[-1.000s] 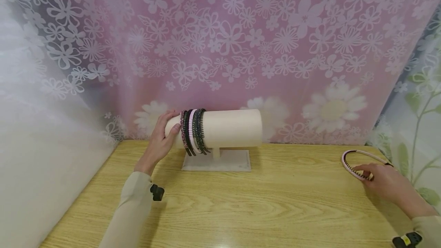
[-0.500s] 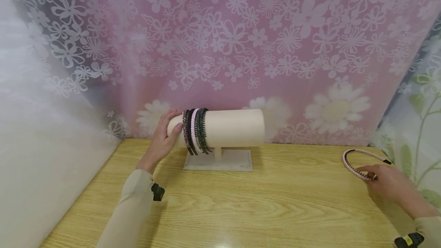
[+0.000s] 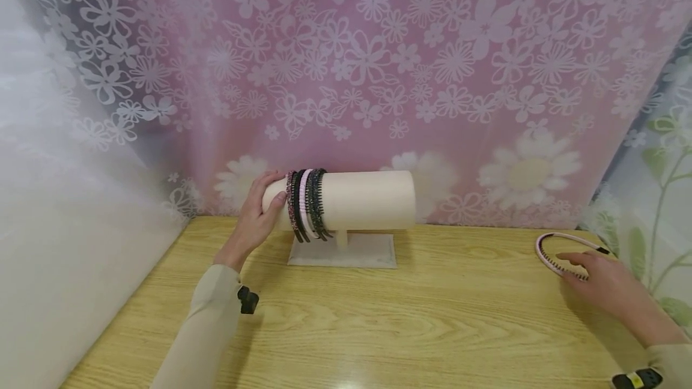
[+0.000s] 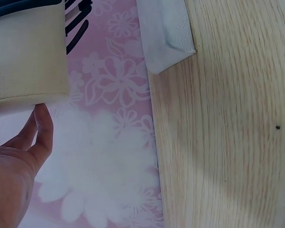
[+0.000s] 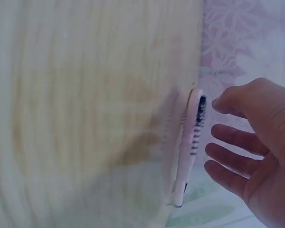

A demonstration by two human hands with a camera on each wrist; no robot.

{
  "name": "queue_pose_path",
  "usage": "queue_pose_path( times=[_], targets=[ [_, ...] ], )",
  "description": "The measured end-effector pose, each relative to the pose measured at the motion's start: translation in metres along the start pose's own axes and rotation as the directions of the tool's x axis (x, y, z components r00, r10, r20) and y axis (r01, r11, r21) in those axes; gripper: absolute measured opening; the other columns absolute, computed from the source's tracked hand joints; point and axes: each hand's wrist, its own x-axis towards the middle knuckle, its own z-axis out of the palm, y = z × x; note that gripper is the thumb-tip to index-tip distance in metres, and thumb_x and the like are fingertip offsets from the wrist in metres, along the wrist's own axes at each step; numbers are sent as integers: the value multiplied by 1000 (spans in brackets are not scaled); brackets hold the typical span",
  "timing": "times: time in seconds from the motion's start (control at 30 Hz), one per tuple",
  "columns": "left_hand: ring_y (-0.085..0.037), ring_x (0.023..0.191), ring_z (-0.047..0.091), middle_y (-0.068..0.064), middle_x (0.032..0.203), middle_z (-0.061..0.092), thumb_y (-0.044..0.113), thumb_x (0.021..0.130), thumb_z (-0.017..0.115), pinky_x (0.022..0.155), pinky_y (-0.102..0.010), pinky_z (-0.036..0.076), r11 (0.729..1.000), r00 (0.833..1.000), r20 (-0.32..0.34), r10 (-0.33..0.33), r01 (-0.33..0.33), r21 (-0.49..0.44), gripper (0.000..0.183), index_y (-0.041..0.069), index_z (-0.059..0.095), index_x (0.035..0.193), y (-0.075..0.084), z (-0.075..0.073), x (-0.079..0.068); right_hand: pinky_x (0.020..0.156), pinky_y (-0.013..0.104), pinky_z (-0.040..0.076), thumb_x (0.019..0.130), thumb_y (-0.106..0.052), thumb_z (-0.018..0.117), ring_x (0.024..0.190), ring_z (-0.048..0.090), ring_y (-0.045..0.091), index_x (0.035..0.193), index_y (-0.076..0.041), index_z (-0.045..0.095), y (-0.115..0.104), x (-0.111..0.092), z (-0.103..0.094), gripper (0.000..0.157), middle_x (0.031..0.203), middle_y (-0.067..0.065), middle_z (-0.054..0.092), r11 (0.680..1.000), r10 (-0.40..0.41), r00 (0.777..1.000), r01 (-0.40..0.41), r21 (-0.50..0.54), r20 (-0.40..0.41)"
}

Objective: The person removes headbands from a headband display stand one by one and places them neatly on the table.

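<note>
A cream headband display stand [image 3: 367,200], a padded roll on a post, stands at the back of the table. Its left end is gripped by my left hand [image 3: 254,218], thumb in front and fingers over the top. In the left wrist view, fingertips [image 4: 40,108] press against the roll's end. Several headbands [image 3: 305,206], dark, speckled and pink, hang round the roll close to that hand. At the far right, a pink toothed headband [image 3: 546,262] lies on the table. My right hand [image 3: 605,284] hovers beside it, fingers spread and holding nothing; the right wrist view shows a gap to the headband.
The wood-grain table [image 3: 378,323] runs up to a pink flowered curtain [image 3: 351,95] behind the stand. A whitish sheet [image 3: 81,227] borders the left side, and a leaf-patterned one [image 3: 659,197] the right. The stand's flat base [image 3: 373,251] rests on the table.
My right fingers have let go of the pink headband and spread apart; it stays on the table. My left hand keeps its grip on the stand.
</note>
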Motion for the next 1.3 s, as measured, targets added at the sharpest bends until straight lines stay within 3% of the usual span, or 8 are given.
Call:
queue_pose_path(
  times=[0.2,0.33,0.5,0.7,0.93,1.07,1.17,1.3],
  targets=[
    [-35,151,35,-12,165,33,31,106,54,106,-60,46,1000,1000,-5,-30,30,-9,45,21,47,150,2,1,-2,53,31,41,91,-14,74,63,60,18,122,5,69,-22,-2,-3,36,118,37,66,998,-14,996,20,65,-88],
    [-38,120,60,-16,152,48,38,106,53,86,-52,56,996,996,-1,-89,89,-6,47,27,44,151,5,2,-4,51,32,42,89,-11,76,62,63,23,118,3,71,-37,1,-7,33,118,33,68,995,-54,981,68,74,-186],
    [-36,90,67,-23,129,60,47,106,49,69,-38,55,987,988,12,-156,155,31,51,33,38,154,9,1,-5,52,27,37,91,-11,73,63,57,12,119,-2,72,-61,10,-17,30,103,20,73,990,-99,962,120,68,-254],
    [-38,89,68,-26,125,60,54,105,46,67,-38,56,976,976,47,-213,211,59,52,39,33,154,14,-3,-4,51,24,27,92,-11,73,57,34,-3,123,-4,71,-95,23,-30,32,102,15,71,979,-139,948,176,106,-285],
    [-40,94,68,-27,129,57,53,106,45,70,-40,56,969,968,73,-241,236,72,53,39,31,155,17,-3,-2,56,26,33,89,-9,75,57,42,2,126,-5,70,-130,40,-41,38,108,18,72,965,-186,926,236,118,-328],
    [-42,97,68,-29,133,55,53,106,44,72,-42,58,966,965,73,-251,246,75,55,40,28,157,18,-4,-2,53,26,32,89,-10,76,51,34,-1,127,-7,71,-147,50,-46,38,108,17,72,953,-212,909,273,129,-359],
    [-42,98,67,-30,134,54,55,106,43,72,-42,58,963,962,72,-262,256,80,58,41,25,159,19,-3,-1,51,25,32,88,-9,77,48,32,-3,127,-8,70,-159,58,-49,39,110,17,71,939,-233,887,312,146,-399],
    [-42,99,66,-31,134,53,58,105,40,73,-41,57,954,953,75,-293,286,90,60,43,20,160,20,-4,-2,53,27,36,86,-7,79,55,48,5,129,-11,70,-174,70,-53,44,111,15,70,915,-264,844,373,156,-467]
  ],
)
